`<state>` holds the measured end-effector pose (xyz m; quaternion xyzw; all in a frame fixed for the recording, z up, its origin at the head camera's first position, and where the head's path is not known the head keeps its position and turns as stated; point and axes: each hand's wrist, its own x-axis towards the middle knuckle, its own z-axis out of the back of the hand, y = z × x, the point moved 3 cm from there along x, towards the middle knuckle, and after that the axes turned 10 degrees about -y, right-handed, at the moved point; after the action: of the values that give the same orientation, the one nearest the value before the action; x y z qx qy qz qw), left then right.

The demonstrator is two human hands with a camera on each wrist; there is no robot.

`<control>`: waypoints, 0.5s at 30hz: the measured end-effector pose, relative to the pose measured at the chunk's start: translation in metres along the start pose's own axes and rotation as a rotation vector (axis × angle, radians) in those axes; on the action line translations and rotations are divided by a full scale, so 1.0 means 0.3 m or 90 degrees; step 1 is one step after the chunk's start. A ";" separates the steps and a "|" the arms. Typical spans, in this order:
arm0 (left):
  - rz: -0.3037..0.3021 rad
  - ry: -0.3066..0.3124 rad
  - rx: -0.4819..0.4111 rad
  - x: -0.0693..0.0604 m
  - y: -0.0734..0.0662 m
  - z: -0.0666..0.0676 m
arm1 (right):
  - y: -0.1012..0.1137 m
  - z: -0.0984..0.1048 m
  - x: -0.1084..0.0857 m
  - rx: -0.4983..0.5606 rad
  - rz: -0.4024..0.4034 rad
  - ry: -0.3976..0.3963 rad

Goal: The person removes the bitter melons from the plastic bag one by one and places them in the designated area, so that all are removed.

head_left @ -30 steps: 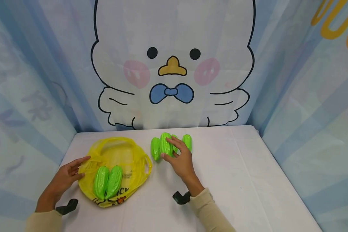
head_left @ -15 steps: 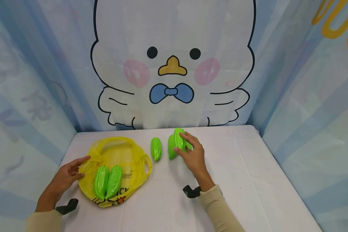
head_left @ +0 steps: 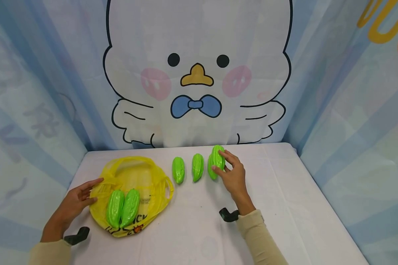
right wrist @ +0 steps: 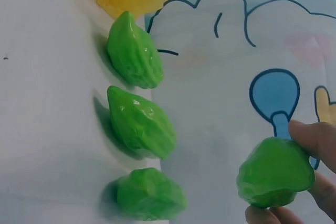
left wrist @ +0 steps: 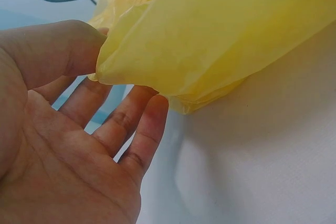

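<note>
Fabric (head_left: 348,147) in pale blue and white hangs in folds at the back and both sides, with a large white cartoon chick (head_left: 199,22) printed on the rear panel. Before it stretches a flat, white, cloth-covered surface (head_left: 285,228). On its left part lies a thin, translucent yellow plastic bag (head_left: 142,173), spread in a roundish shape, with dark print at its near edge and a looped handle at its right. Beige cloth sleeves (head_left: 262,235) cover the forearms.

Of the two bare hands, the left hand (head_left: 74,198) pinches the bag's left edge between thumb and fingers, the outer fingers loosely extended. The right hand (head_left: 233,178) is partly closed, thumb and fingertips gripping a glossy, bright green, ridged, elongated gourd (head_left: 217,158) above the surface.

Five like gourds lie about: a touching pair (head_left: 122,209) within the bag's outline, whether inside or on top I cannot tell, and three in a spaced row right of the bag, namely a left gourd (head_left: 178,170), a middle gourd (head_left: 197,168) and a right gourd (right wrist: 149,195), which the held one overlaps in the head view. Smallest are bent black pieces (head_left: 76,236), one at each wrist.
</note>
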<state>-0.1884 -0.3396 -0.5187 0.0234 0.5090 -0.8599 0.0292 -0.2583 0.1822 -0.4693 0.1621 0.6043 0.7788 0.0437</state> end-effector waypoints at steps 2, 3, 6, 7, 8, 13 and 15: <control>-0.004 -0.002 -0.001 -0.001 0.001 0.001 | -0.011 0.011 0.009 -0.003 -0.003 -0.005; -0.005 -0.003 0.000 -0.001 0.001 0.001 | -0.016 0.016 0.013 -0.006 -0.005 -0.008; -0.006 -0.004 0.004 -0.002 0.001 0.000 | -0.032 0.034 0.022 -0.020 -0.015 -0.015; -0.005 -0.004 0.005 -0.001 0.001 0.000 | -0.038 0.039 0.025 -0.027 -0.018 -0.017; -0.004 -0.003 0.006 -0.001 0.001 0.000 | -0.043 0.045 0.028 -0.032 -0.021 -0.019; -0.005 -0.005 0.006 -0.001 0.002 0.000 | -0.071 0.069 0.045 -0.052 -0.037 -0.028; -0.009 -0.006 0.005 -0.001 0.004 0.000 | -0.081 0.075 0.051 -0.055 -0.044 -0.030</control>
<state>-0.1881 -0.3402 -0.5198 0.0154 0.5056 -0.8623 0.0254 -0.2690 0.2136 -0.4845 0.1573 0.5742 0.7982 0.0916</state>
